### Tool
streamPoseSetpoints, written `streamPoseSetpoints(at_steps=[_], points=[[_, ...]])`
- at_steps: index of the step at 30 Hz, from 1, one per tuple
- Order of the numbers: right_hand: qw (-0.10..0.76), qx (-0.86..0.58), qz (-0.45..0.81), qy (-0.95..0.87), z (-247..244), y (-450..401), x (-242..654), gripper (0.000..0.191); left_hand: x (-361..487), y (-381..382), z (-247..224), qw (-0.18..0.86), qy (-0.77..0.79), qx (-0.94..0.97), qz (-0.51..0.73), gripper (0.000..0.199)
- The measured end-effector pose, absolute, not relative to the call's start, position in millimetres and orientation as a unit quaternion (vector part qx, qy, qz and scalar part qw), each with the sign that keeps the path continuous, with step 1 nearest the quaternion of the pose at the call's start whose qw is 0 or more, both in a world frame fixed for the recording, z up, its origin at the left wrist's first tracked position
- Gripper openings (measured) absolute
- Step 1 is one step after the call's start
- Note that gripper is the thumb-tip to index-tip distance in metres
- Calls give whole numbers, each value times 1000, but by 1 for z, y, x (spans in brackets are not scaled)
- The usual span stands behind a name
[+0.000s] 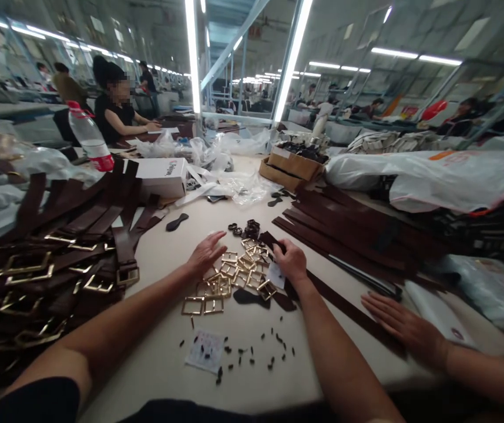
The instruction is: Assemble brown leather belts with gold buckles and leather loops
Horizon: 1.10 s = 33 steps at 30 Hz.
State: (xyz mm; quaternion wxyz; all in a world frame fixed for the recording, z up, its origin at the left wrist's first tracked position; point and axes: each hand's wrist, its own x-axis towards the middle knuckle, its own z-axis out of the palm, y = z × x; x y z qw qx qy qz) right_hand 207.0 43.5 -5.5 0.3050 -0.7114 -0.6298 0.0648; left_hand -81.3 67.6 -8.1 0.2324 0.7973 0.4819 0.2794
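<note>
Brown leather strap [270, 239]: sits pinched in the right hand [292, 261], just beside gold buckles [243, 270]; points its tip up-left, away from the body, long axis diagonal. Left hand [208, 254]: hovers loosely spread, left of centre. Cardboard box [278, 174], beyond: holds dark pieces [307, 152], too blurred to identify.

This is a big workshop, like a factory, where there are lots of belts. Brown belts [124, 244] with shiny buckles lie in a heap along the left edge of the tabletop [146, 359]. Loose gold buckles [243, 275] sit in the middle, and long brown strips [344, 223] lie toward the right edge. Bright lights [395, 53] hang in rows, and other people [115, 117] sit or stand at work far back.
</note>
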Motion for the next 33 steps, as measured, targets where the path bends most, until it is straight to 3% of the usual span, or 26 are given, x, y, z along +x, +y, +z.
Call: streamPoseSetpoints(at_steps=[6, 10, 13, 17, 24, 29, 33], points=[[314, -735, 51, -599, -6, 42, 219, 30, -44, 92, -8, 159, 388, 894, 160, 61], [298, -740, 50, -601, -5, 41, 214, 27, -29, 92, -7, 192, 318, 912, 173, 42], [300, -726, 39, -618, -1, 39, 210, 24, -29, 104, -2, 217, 339, 892, 205, 33], [314, -686, 23, -655, 5, 29, 205, 21, -20, 130, 5, 153, 406, 866, 249, 20], [343, -670, 46, -656, -6, 34, 203, 19, 17, 156, 0, 85, 429, 871, 224, 10], [347, -671, 60, -652, -7, 33, 202, 18, 6, 145, -5, 149, 413, 844, 308, 21], [363, -653, 55, -662, -7, 30, 199, 17, -14, 136, -10, 206, 391, 802, 401, 8]])
